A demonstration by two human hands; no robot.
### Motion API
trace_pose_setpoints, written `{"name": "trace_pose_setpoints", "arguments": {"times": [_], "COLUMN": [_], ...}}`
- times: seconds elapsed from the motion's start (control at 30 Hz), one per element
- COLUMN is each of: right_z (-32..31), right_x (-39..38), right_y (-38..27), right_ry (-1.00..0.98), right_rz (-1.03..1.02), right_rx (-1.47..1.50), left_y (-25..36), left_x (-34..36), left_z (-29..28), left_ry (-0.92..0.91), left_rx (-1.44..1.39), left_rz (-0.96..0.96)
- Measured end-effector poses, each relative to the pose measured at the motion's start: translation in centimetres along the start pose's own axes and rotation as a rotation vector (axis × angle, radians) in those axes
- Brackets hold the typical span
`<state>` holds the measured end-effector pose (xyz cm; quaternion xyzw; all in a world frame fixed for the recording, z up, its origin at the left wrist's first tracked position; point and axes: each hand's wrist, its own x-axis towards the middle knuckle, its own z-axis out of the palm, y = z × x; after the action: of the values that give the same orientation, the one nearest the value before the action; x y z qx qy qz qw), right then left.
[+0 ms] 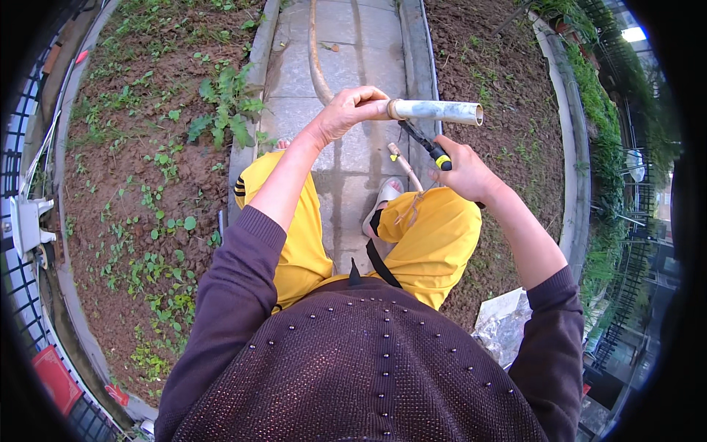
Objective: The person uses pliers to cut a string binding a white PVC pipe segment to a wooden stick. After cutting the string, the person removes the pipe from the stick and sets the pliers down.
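My left hand (348, 112) grips a short white pipe (442, 111) at its left end, by a brownish band (395, 109) where the pale hose (319, 77) appears to join it. My right hand (460, 168) is closed on pliers with black and yellow handles (436, 153), their jaws just under the band. Whether the jaws grip anything is unclear. Lower down, a short pale hose end (399, 158) with a small yellow fitting and some brownish cord lies between my knees and below the pliers.
I squat on a paved path (336, 37) with raised edging (412, 59), between soil beds with small plants (132, 199). A crumpled pale sheet (497, 324) lies at my right. Fences (29, 147) and greenery (604, 140) line both sides, with a red object (57, 377) at lower left.
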<state>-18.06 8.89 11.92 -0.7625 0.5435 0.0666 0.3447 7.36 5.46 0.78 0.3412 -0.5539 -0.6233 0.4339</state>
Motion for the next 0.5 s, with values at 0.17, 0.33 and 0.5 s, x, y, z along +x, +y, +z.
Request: {"name": "trace_pose_setpoints", "arguments": {"times": [0.17,0.33,0.5], "right_z": [0.5,0.9,1.1], "right_x": [0.4,0.8,1.3], "right_y": [-0.2,0.2,0.4], "right_ry": [-0.07,-0.095,-0.241], "right_rz": [-0.007,0.013,0.033], "right_rx": [0.093,0.212,0.442], "left_y": [0.0,0.5,0.3], "left_x": [-0.5,-0.8,-0.8], "left_z": [-0.7,-1.0,-1.2], "left_ry": [-0.051,-0.055,-0.077], "left_rx": [-0.088,-0.147,-0.192], "left_rz": [-0.035,-0.062,-0.036]}}
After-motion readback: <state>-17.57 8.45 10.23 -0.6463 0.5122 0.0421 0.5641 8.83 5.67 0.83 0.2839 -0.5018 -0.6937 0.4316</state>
